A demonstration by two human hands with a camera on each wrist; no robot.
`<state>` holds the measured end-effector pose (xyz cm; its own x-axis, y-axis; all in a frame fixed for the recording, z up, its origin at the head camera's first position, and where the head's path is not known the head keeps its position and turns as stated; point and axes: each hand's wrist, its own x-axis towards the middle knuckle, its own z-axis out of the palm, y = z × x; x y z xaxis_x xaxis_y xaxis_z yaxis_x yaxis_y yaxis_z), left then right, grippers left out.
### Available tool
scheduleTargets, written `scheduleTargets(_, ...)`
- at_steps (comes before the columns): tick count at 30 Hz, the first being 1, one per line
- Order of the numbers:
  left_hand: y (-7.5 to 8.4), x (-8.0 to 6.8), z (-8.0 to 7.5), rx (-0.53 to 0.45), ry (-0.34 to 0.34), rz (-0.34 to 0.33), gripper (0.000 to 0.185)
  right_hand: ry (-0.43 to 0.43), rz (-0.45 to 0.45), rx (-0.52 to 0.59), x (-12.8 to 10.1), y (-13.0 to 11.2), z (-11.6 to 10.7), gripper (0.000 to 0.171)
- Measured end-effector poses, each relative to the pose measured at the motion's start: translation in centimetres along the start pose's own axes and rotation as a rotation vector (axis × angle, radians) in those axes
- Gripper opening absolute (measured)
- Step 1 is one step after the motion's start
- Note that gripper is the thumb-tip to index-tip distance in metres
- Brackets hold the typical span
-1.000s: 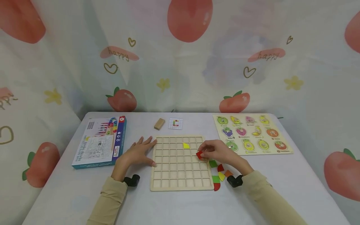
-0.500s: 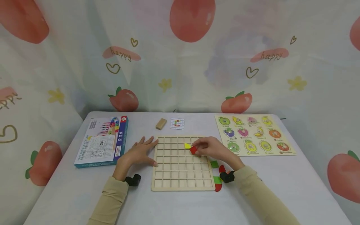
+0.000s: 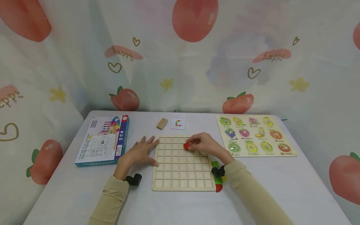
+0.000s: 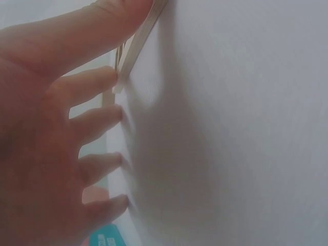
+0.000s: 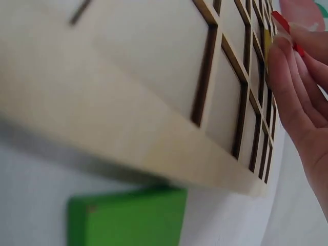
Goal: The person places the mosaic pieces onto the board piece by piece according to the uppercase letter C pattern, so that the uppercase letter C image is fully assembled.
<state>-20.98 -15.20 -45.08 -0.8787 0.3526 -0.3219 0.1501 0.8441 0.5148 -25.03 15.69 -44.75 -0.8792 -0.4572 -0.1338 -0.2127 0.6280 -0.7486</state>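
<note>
A wooden grid board (image 3: 175, 189) with square recesses lies flat on the white table. My left hand (image 3: 138, 153) has its fingers spread at the board's left edge, the thumb on the frame. Over the upper part of the grid, my right hand (image 3: 204, 145) pinches a small red tile (image 3: 186, 146) between thumb and fingers. The right wrist view shows the red tile tilted, close over a yellow tile (image 5: 267, 45) in the grid; in the head view that yellow tile is hidden. In the left wrist view, fingertips of my left hand (image 4: 51, 138) meet the tabletop beside the board.
By the board's right edge lie green tiles (image 3: 217, 181), a red rounded tile (image 3: 219, 187) and a yellow tile (image 3: 223, 178), partly behind my right wrist. Behind the board are a wooden block (image 3: 162, 123) and a pattern card (image 3: 178, 123). A box (image 3: 102, 140) stands left, a fruit puzzle (image 3: 256, 136) right.
My right hand has carried the red tile leftward and up across the grid, to where the yellow tile showed. My left hand stays at the board's edge. The view shifts slightly.
</note>
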Motion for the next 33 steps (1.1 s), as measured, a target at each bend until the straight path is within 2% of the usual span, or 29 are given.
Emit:
scheduleTargets(9, 0.1, 0.4, -0.1, 0.004, 0.008, -0.003, 0.103, 0.027, -0.03, -0.045, 1.5, 0.0, 0.7, 0.026)
scheduleTargets(26, 0.0, 0.3, -0.2, 0.016, 0.011, -0.004, 0.103, 0.027, -0.053, -0.159, 2.0, -0.5, 1.3, 0.025)
scheduleTargets(33, -0.2, 0.4, 0.0, 0.001, 0.007, -0.02, 0.104, 0.031, -0.101, -0.142, 1.4, 0.0, 1.2, 0.018)
